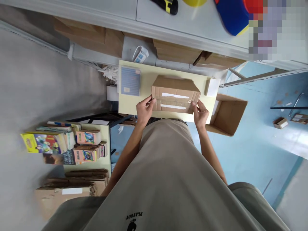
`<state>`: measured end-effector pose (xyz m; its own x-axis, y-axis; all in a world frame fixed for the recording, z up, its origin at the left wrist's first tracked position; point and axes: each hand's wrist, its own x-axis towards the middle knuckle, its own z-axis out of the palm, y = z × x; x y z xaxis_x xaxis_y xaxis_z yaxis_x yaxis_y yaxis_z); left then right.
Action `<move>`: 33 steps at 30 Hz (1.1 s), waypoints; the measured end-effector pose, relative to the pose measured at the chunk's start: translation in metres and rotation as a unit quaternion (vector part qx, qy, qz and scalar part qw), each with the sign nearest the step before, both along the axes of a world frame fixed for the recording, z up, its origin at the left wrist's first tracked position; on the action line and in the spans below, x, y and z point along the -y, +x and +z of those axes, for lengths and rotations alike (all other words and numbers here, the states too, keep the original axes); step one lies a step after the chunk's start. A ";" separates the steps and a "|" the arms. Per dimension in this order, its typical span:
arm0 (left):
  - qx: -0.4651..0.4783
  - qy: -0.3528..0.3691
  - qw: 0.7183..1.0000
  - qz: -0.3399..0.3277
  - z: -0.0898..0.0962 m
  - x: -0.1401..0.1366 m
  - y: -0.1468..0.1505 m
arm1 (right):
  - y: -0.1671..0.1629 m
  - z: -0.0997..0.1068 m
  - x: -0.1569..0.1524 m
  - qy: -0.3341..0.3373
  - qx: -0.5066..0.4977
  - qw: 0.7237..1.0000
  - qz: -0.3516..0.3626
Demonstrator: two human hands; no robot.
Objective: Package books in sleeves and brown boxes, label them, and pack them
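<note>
A brown cardboard box [176,100] is tilted over the pale yellow tabletop [146,75], between my two hands. Clear tape and two white strips run along the side that faces me. My left hand [145,110] grips its left end, thumb on the near face and fingers behind the edge. At the right end, my right hand [199,114] holds it the same way. A blue striped booklet or sheet in a clear sleeve [130,81] lies left of the box, and a small white box [211,87] sits to its right.
An open cardboard box [228,112] stands beyond the table's right end. A grey shelf [115,12] crosses above, with larger cartons [176,51] and a power strip [141,55] beneath it. Stacked books [86,138] and flattened cardboard [72,192] are at the left.
</note>
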<state>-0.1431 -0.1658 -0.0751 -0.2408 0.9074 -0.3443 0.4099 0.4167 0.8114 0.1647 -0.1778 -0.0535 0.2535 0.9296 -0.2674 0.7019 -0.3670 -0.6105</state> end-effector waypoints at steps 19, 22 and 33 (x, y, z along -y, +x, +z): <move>-0.021 -0.116 0.993 -0.029 -0.142 -0.005 -0.035 | 0.025 -0.146 -0.004 -0.064 -0.150 0.986 -0.041; 0.042 -0.056 0.998 0.001 -0.152 -0.035 -0.041 | 0.027 -0.145 -0.030 -0.024 -0.184 0.979 -0.087; 0.179 0.037 0.983 -0.031 -0.126 -0.081 -0.054 | -0.006 -0.093 -0.059 0.005 -0.291 0.952 -0.095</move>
